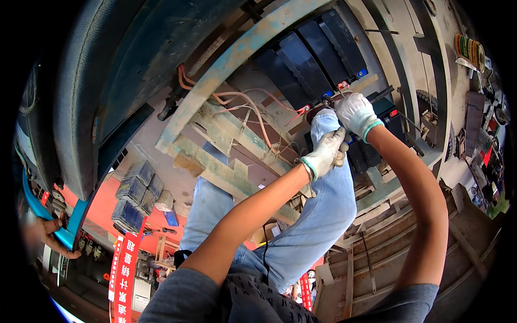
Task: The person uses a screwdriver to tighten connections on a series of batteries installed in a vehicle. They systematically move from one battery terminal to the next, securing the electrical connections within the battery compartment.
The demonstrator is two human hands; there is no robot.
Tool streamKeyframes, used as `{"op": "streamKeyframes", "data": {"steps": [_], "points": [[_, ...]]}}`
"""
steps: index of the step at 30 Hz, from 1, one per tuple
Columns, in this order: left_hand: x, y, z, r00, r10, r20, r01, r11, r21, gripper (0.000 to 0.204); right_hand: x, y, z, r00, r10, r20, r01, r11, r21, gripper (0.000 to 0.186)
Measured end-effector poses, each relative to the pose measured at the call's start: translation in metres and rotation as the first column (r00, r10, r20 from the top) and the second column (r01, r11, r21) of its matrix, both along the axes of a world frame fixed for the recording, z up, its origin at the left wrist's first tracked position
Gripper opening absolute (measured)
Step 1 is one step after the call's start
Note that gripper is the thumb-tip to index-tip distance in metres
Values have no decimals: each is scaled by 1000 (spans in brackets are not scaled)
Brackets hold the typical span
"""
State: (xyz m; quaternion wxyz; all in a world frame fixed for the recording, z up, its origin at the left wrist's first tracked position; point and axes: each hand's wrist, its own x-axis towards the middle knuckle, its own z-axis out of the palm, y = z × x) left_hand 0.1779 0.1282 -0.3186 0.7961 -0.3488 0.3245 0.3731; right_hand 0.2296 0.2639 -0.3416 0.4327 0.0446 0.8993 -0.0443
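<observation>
White knitted gloves with green cuffs are worn on both hands. The right hand [355, 114] is curled, knuckles up, just beside the inner terminals of the black batteries [295, 70]; whether anything is pinched inside it cannot be told. The left hand [327, 152] is bent, its fingers turned toward the right one, close above the denim leg [329, 202]; whether its fingertips are pressed together or around something is hidden.

Two of the batteries are set side by side inside the metal frame [231, 58], beyond the hands. They seem to be turned so that their terminals, such as the one with a blue cap [362, 73], face the person and can be reached. The arms are stretched forward, probably because the work lies deep between the bars. One leg is put through the frame, perhaps for balance.

Reach from the left is hampered by the worn rail [237, 180] and by loose reddish cables [260, 116]. The upper left is filled by a dark padded seat [86, 107]. Below it, grey box-like blocks [134, 188] are gathered on the red floor, and a teal bar [70, 231] is gripped by another person's hand [51, 231].
</observation>
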Motion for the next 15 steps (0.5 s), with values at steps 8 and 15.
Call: {"op": "streamKeyframes", "data": {"steps": [8,15], "points": [[-8,7,5,997,-75,-35,76,997,32,21,-2,-2,3,986,-168,0,168,986,11,9],[-32,25,10,917,-361,-169,373,927,45,25,0,-9,5,954,-301,-19,301,953,37,10]]}}
